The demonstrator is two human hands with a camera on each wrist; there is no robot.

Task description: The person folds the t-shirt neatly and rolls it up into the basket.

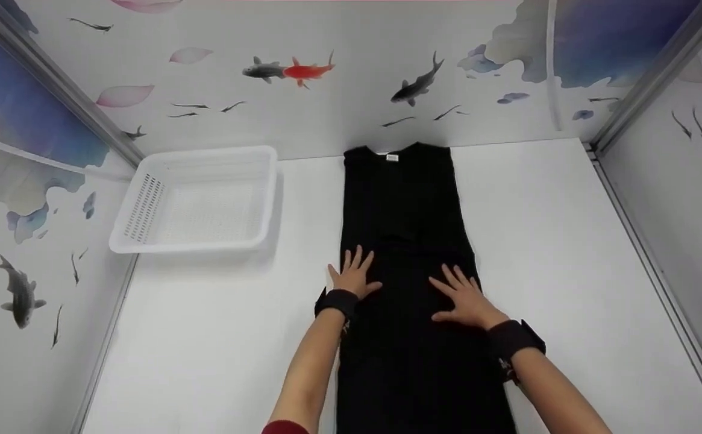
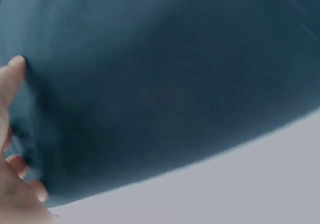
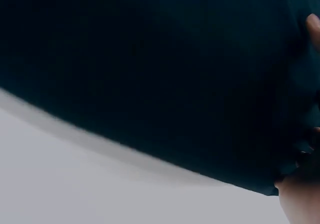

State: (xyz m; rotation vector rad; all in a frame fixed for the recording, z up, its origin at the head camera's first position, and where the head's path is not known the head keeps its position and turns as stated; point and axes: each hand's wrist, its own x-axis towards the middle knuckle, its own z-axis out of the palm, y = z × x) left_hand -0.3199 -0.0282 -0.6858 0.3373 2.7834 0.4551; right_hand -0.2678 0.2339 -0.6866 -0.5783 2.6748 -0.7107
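Observation:
A long black garment [image 1: 408,205] lies spread lengthwise on the white table, its neckline with a small white label [image 1: 392,158] at the far edge. On the garment's left edge rests my left hand [image 1: 354,279], fingers straight and spread. My right hand [image 1: 468,301] lies flat near the right edge, its fingers spread too. A slight crease crosses the cloth above both hands. In the left wrist view the garment [image 2: 165,94] fills most of the picture, and part of the left hand [image 2: 12,149] shows. The right wrist view shows the garment [image 3: 150,74] and a little of the right hand [image 3: 302,199].
A white plastic basket [image 1: 206,247] with slotted sides stands at the back left of the white table [image 1: 206,349]. Walls printed with fish and petals [image 1: 351,120] enclose the back and both sides. Black bands [image 1: 510,339] circle both wrists.

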